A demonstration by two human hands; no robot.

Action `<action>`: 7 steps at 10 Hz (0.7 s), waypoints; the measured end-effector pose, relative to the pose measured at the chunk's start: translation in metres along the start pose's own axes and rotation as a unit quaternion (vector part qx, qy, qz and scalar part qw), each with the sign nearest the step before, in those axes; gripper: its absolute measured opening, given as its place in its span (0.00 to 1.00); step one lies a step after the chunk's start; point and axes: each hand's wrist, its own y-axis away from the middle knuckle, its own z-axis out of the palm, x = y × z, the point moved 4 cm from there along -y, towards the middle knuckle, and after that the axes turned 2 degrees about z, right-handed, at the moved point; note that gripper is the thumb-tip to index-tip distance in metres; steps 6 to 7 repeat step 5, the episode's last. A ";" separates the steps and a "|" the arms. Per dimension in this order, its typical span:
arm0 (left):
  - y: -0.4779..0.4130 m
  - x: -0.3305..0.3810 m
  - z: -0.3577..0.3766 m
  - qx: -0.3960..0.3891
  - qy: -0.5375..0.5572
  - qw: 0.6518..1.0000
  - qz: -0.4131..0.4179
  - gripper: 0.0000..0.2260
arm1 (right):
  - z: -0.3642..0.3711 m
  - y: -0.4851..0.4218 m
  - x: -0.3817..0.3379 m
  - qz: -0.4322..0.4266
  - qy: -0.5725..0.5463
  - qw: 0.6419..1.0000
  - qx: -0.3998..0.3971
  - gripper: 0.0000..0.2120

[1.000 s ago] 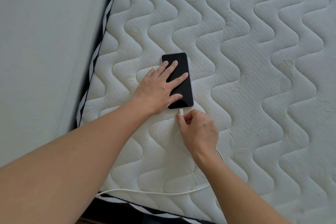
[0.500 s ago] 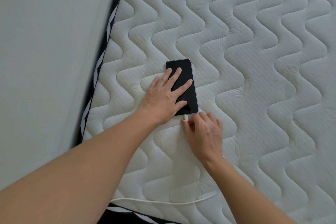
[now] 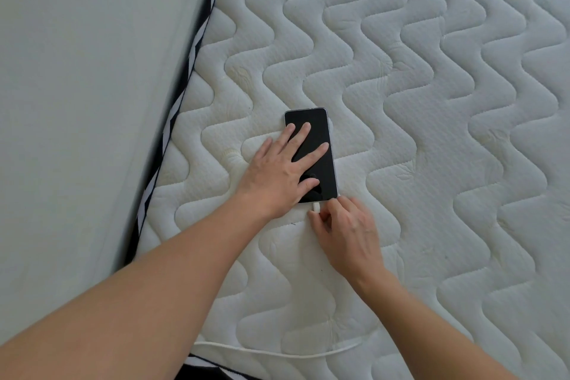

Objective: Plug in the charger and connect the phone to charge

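Head view, plug (image 3: 315, 206) in right grip (image 3: 347, 236), at phone (image 3: 314, 145)

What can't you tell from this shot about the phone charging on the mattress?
- Head view: whether the white plug is fully seated in the phone; right hand fingers crowd it.
- The cable between plug and mattress edge: hidden under the right hand and wrist.
- The charger and wall socket: outside the frame.
- Charging status: screen is dark, partly covered by the left hand.

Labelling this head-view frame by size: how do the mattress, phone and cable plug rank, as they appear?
Largest to smallest:
1. mattress
2. phone
3. plug, mostly hidden by the right hand, so only its visible part counts.
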 end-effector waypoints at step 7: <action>0.069 0.028 -0.036 0.106 0.121 0.969 -0.185 0.35 | -0.075 0.001 0.015 -0.104 0.078 0.988 -0.085 0.15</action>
